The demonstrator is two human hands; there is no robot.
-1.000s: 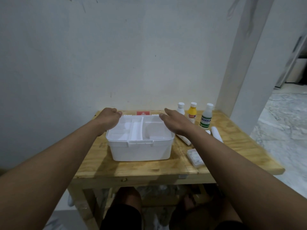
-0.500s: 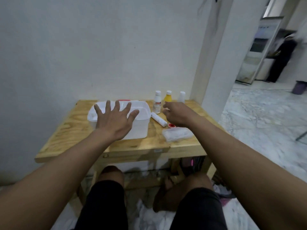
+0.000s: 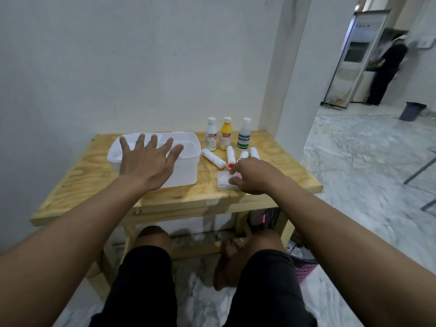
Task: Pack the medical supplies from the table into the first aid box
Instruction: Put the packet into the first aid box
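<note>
At the left of the view, reaches in from the lower corner with the left arm, nearly straight, angled up toward the table point(image 3: 89, 175). Spreads the left hand point(image 3: 148, 161) palm down over the near side of the first aid box point(image 3: 186, 171), all five fingers straight and fanned wide, thumb out to the right. Holds nothing with it; cannot tell whether the palm rests on the box or hangs just above. Box itself: a white open-topped tub on the left half of the table, close to the wall.

Just right of the box, a slanted white roll point(image 3: 213, 158) on the wood, then a second roll point(image 3: 230, 154), a third roll point(image 3: 244, 155) and a fourth roll point(image 3: 254, 152) close together. Behind these, upright in a row near the wall: a white bottle point(image 3: 211, 135), a yellow bottle point(image 3: 226, 134) and a clear bottle point(image 3: 244, 135) with a green label.

Brings the right arm in from the lower right corner, forearm slanting up and left. Keeps the right hand point(image 3: 254, 177) knuckles up near the table's front edge, fingers curled down onto a flat clear case point(image 3: 224, 182), thumb tip lying on its top. Sets the index fingertip just beside a small red-capped item point(image 3: 230, 165). Touches the case, but cannot tell whether the curled fingers actually grip it.
</note>
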